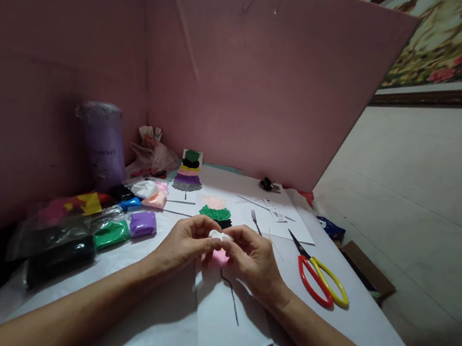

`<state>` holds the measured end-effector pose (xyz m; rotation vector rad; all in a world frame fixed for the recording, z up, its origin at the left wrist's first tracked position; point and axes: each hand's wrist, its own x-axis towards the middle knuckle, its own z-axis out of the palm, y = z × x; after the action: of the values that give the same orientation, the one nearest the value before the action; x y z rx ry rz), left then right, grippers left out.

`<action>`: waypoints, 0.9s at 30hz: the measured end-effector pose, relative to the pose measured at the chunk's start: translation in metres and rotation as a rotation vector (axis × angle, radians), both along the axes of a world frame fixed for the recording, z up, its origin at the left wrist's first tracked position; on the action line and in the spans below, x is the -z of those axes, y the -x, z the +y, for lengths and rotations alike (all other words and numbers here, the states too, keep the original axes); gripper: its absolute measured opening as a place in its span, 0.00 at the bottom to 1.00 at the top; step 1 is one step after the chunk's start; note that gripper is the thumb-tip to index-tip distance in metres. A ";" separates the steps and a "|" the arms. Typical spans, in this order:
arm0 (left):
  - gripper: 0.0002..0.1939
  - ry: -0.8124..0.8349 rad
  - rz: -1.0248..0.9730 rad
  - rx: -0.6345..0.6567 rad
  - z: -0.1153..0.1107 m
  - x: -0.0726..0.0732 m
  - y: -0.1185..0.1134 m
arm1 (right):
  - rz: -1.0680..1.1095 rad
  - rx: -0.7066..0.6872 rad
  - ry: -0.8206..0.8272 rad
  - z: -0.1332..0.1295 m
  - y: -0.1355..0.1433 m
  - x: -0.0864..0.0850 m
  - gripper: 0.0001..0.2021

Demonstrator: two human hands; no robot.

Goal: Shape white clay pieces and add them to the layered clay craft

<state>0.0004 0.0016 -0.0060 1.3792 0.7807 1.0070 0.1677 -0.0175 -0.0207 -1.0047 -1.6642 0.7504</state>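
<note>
Treat white clay [220,235] as likely soft, light; support opposite edges, as pinched by fingers of left hand [182,242] and right hand [256,259].

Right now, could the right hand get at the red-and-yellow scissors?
Probably yes: the scissors lie to the right of the right hand, with nothing tall visible between them. Its fingers are on a white lump, though, so it would likely have to let go first.

1 head view | faces forward-down | hands [220,246] near, table [142,304] below
</note>
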 end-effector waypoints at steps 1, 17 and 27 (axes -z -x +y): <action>0.20 -0.003 -0.004 -0.001 0.000 0.000 0.000 | -0.018 -0.002 -0.006 0.000 0.000 -0.001 0.07; 0.14 -0.039 0.046 0.004 0.003 0.000 0.001 | 0.000 -0.014 0.048 -0.004 0.002 -0.005 0.10; 0.07 -0.008 0.016 -0.259 0.004 -0.001 -0.002 | 0.236 0.168 0.093 0.005 -0.003 -0.002 0.09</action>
<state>0.0026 0.0054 -0.0049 1.3169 0.9860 1.2009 0.1703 -0.0125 -0.0183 -1.0635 -1.3355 0.8067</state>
